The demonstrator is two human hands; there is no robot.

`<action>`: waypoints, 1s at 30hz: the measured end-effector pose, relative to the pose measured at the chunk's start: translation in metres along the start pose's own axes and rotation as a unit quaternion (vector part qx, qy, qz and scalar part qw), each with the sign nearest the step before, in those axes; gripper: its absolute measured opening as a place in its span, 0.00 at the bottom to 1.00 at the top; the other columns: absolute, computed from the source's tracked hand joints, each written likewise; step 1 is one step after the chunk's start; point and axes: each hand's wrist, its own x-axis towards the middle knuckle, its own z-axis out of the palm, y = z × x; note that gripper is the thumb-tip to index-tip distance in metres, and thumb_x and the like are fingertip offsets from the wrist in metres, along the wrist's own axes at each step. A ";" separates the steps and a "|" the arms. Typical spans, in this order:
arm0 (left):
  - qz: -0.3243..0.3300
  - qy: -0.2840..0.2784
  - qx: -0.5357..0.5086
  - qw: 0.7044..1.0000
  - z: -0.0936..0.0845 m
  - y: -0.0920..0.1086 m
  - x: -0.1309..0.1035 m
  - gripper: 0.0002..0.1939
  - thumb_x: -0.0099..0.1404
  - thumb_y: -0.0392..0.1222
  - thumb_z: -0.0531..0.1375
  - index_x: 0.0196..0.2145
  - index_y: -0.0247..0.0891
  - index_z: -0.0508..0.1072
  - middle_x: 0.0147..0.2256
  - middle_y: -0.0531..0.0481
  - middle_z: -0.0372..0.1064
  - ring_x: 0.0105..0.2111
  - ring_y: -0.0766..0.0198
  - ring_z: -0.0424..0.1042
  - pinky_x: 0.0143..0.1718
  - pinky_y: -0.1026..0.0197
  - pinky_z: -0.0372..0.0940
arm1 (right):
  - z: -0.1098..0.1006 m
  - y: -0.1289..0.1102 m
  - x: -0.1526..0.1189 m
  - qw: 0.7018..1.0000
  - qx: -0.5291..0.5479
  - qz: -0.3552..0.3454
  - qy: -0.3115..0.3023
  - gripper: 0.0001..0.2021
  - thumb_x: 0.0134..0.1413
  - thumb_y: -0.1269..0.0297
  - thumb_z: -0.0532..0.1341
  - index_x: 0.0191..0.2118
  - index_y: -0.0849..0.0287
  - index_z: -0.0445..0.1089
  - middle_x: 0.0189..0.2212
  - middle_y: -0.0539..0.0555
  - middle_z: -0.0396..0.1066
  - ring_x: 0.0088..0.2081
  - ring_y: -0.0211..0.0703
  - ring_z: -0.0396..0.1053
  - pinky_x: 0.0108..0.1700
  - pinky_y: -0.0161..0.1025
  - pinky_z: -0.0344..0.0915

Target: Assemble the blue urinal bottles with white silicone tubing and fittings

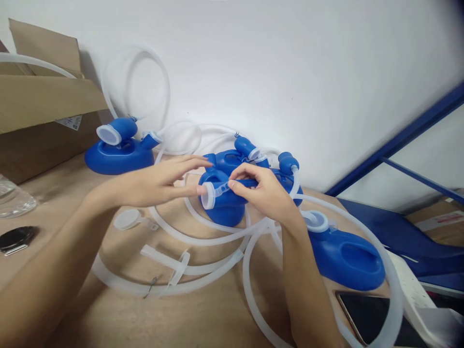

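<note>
A blue plastic urinal bottle [227, 210] stands in the middle of the table, its mouth facing left with a translucent white cap [208, 195] on it. From the cap runs a strap with holes [222, 188]; my right hand [259, 188] pinches its end between thumb and fingers. My left hand [165, 181] reaches in from the left with fingers stretched and spread. Its thumb touches the cap's rim, and its fingertips are by the upper part of the bottle. Another translucent cap with a strap [128, 219] lies on the table below my left wrist.
More blue bottles stand at left [119, 157] and right [348, 258], others behind the middle one. Clear tubing [203, 240] loops across the table; a tube clip [180, 268] lies in front. A carton [43, 130], a watch [16, 239] and a phone [373, 314] flank the work.
</note>
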 end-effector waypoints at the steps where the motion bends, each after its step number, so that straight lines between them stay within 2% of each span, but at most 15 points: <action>1: -0.041 -0.004 0.030 0.999 -0.007 -0.017 -0.001 0.32 0.67 0.67 0.62 0.63 0.51 0.74 0.62 0.47 0.73 0.59 0.44 0.74 0.56 0.51 0.70 | -0.001 0.003 0.000 0.999 -0.026 0.017 -0.037 0.06 0.61 0.60 0.65 0.39 0.56 0.77 0.34 0.50 0.79 0.38 0.43 0.75 0.37 0.37 0.66; 2: -0.099 -0.032 0.061 0.993 -0.012 -0.036 -0.002 0.33 0.63 0.69 0.64 0.57 0.47 0.79 0.57 0.44 0.77 0.55 0.42 0.76 0.55 0.50 0.70 | -0.001 0.005 0.000 0.996 -0.055 0.030 -0.069 0.08 0.63 0.57 0.65 0.42 0.55 0.78 0.37 0.51 0.79 0.41 0.45 0.76 0.38 0.38 0.67; 4: -0.243 -0.103 0.129 0.956 -0.016 -0.073 0.000 0.33 0.54 0.71 0.67 0.47 0.44 0.83 0.49 0.41 0.81 0.47 0.39 0.79 0.50 0.47 0.72 | 0.000 0.009 -0.001 0.985 -0.110 0.043 -0.122 0.13 0.64 0.53 0.65 0.48 0.53 0.78 0.42 0.53 0.80 0.46 0.50 0.77 0.42 0.42 0.68; 5: -0.272 -0.120 0.141 0.944 -0.015 -0.090 0.003 0.32 0.50 0.69 0.69 0.43 0.43 0.84 0.46 0.38 0.82 0.45 0.37 0.79 0.47 0.45 0.72 | 0.001 0.011 -0.002 0.979 -0.130 0.043 -0.149 0.15 0.65 0.52 0.66 0.51 0.53 0.77 0.45 0.55 0.80 0.48 0.53 0.76 0.45 0.44 0.68; 7: -0.288 -0.144 0.147 0.935 -0.007 -0.116 0.010 0.31 0.40 0.64 0.73 0.40 0.45 0.85 0.44 0.36 0.82 0.42 0.34 0.80 0.44 0.44 0.72 | 0.005 0.014 -0.003 0.966 -0.156 0.046 -0.203 0.20 0.64 0.51 0.67 0.57 0.52 0.75 0.48 0.56 0.79 0.50 0.56 0.75 0.49 0.47 0.69; 10: -0.274 -0.159 0.157 0.935 0.015 -0.135 0.024 0.33 0.34 0.56 0.74 0.42 0.48 0.85 0.46 0.37 0.82 0.45 0.32 0.79 0.45 0.44 0.71 | 0.010 0.016 -0.003 0.942 -0.198 0.052 -0.265 0.26 0.63 0.50 0.68 0.63 0.51 0.72 0.47 0.57 0.75 0.48 0.56 0.75 0.50 0.48 0.69; 14: -0.253 -0.169 0.170 0.937 0.037 -0.140 0.035 0.26 0.38 0.52 0.70 0.39 0.46 0.84 0.43 0.37 0.82 0.40 0.38 0.79 0.41 0.46 0.71 | 0.017 0.017 -0.002 0.910 -0.242 0.067 -0.331 0.29 0.62 0.52 0.69 0.66 0.50 0.69 0.49 0.58 0.71 0.42 0.53 0.74 0.44 0.45 0.70; 17: -0.230 -0.165 0.166 0.945 0.042 -0.141 0.037 0.23 0.42 0.52 0.67 0.38 0.45 0.83 0.42 0.37 0.82 0.38 0.42 0.78 0.40 0.49 0.71 | 0.023 0.021 0.001 0.908 -0.257 0.058 -0.326 0.26 0.64 0.53 0.67 0.65 0.51 0.71 0.50 0.59 0.70 0.43 0.54 0.74 0.48 0.48 0.71; 19: -0.220 -0.154 0.164 0.949 0.040 -0.141 0.038 0.23 0.44 0.53 0.66 0.38 0.44 0.83 0.41 0.38 0.82 0.37 0.43 0.78 0.39 0.50 0.71 | 0.031 0.027 0.005 0.925 -0.267 0.031 -0.267 0.25 0.67 0.52 0.66 0.65 0.53 0.71 0.51 0.61 0.70 0.49 0.57 0.73 0.56 0.53 0.69; 21: -0.211 -0.136 0.159 0.955 0.033 -0.141 0.039 0.24 0.46 0.56 0.66 0.40 0.44 0.83 0.40 0.38 0.82 0.36 0.43 0.79 0.39 0.50 0.71 | 0.043 0.038 0.011 0.948 -0.278 0.028 -0.153 0.25 0.70 0.51 0.62 0.66 0.55 0.70 0.55 0.64 0.68 0.56 0.62 0.70 0.61 0.58 0.65; 23: -0.199 -0.108 0.152 0.962 0.023 -0.138 0.039 0.28 0.49 0.60 0.65 0.43 0.43 0.82 0.40 0.39 0.82 0.37 0.43 0.80 0.40 0.51 0.71 | 0.056 0.052 0.017 0.958 -0.274 0.075 -0.030 0.29 0.71 0.49 0.60 0.69 0.58 0.66 0.62 0.70 0.65 0.64 0.70 0.63 0.64 0.65 0.62; 24: -0.191 -0.090 0.148 0.966 0.018 -0.136 0.040 0.30 0.50 0.63 0.64 0.46 0.42 0.82 0.41 0.39 0.82 0.38 0.43 0.80 0.42 0.50 0.72 | 0.062 0.060 0.020 0.960 -0.260 0.109 0.006 0.32 0.70 0.48 0.61 0.72 0.60 0.62 0.66 0.72 0.62 0.68 0.73 0.59 0.66 0.67 0.59; 25: -0.182 -0.071 0.144 0.970 0.012 -0.133 0.040 0.33 0.52 0.65 0.63 0.48 0.41 0.81 0.44 0.39 0.82 0.41 0.42 0.80 0.44 0.50 0.72 | 0.067 0.068 0.022 0.962 -0.236 0.137 0.011 0.36 0.70 0.49 0.62 0.75 0.63 0.56 0.69 0.74 0.59 0.71 0.74 0.56 0.68 0.68 0.57; 27: -0.165 -0.028 0.137 0.976 0.005 -0.126 0.040 0.39 0.56 0.69 0.60 0.56 0.39 0.78 0.50 0.37 0.81 0.47 0.41 0.80 0.49 0.49 0.72 | 0.070 0.081 0.026 0.972 -0.173 0.156 -0.031 0.41 0.68 0.53 0.64 0.77 0.65 0.49 0.72 0.74 0.56 0.74 0.71 0.52 0.72 0.65 0.52; 30: -0.146 0.084 0.090 0.982 0.006 -0.115 0.043 0.40 0.64 0.71 0.56 0.62 0.39 0.74 0.55 0.38 0.79 0.52 0.42 0.79 0.54 0.48 0.72 | 0.062 0.093 0.028 0.986 -0.067 0.100 -0.118 0.41 0.64 0.58 0.67 0.77 0.56 0.52 0.75 0.64 0.56 0.74 0.61 0.56 0.74 0.56 0.53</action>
